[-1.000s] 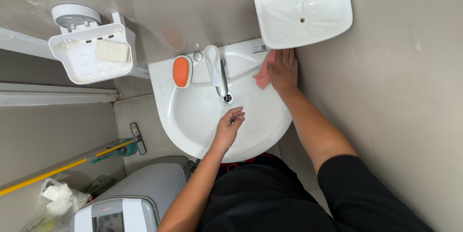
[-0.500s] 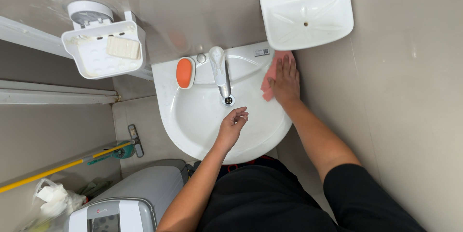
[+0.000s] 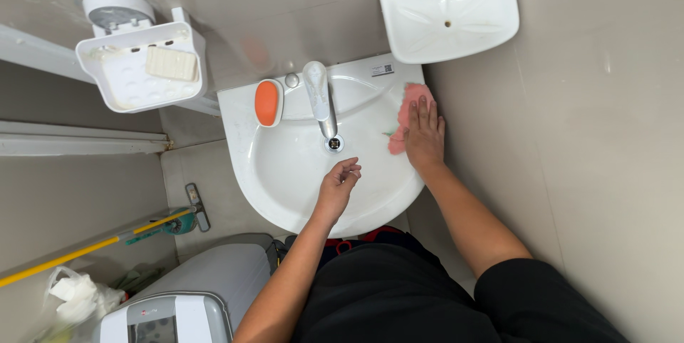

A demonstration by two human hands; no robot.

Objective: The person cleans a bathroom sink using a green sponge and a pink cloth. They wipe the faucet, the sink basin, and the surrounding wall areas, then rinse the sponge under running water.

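The right hand (image 3: 425, 133) presses flat, fingers spread, on a pink cloth (image 3: 405, 104) at the white sink (image 3: 285, 172) rim's right side; the left hand (image 3: 340, 180) hovers loosely curled, its grip holding nothing, near the tap (image 3: 319, 97).

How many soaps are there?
2. An orange soap sits on the sink rim left of the tap; a pale bar lies in the wall tray. More could be hidden.

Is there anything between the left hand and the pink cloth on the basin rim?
Nothing visible. The left hand hovers over the white ceramic basin, and only bare bowl lies between it and the pink cloth. The right hand lies flat on that cloth. The chrome tap stands further back.
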